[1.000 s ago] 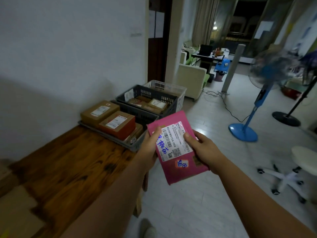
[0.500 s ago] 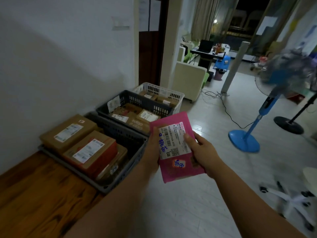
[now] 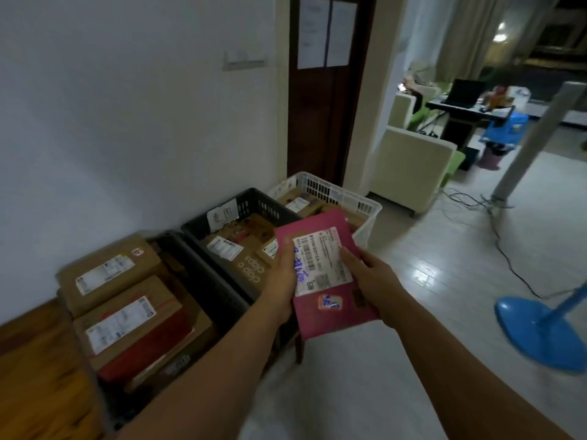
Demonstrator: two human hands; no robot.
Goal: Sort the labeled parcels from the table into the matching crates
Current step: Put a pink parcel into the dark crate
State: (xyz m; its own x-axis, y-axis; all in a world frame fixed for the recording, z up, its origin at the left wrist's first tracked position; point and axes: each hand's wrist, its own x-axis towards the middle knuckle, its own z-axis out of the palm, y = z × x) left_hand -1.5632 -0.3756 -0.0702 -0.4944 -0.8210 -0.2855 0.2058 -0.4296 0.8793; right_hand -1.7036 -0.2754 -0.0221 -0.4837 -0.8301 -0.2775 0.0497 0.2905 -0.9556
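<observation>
I have a pink parcel [image 3: 327, 274] up in front of me, flat and thin like a padded mailer, tilted a little with its top edge leaning left. A white label covers most of its upper face, with barcodes, fine print I cannot read and blue handwriting down its left side; below it sits a small orange-edged sticker, also marked in blue. Both hands grip it clear of any surface: my left hand [image 3: 279, 281] holds the left edge with the thumb laid over the label's margin, and my right hand [image 3: 371, 281] holds the right edge with the thumb pressed on the label and the fingers curled behind. Both forearms reach forward from the bottom of the view. In the picture the parcel overlaps the near corner of the dark crate [image 3: 254, 201] and the white crate [image 3: 349, 198] beyond it — both carry boxes. A grey crate [image 3: 203, 281] of labelled brown boxes lies nearest, beside the wooden worktop [image 3: 31, 376].
</observation>
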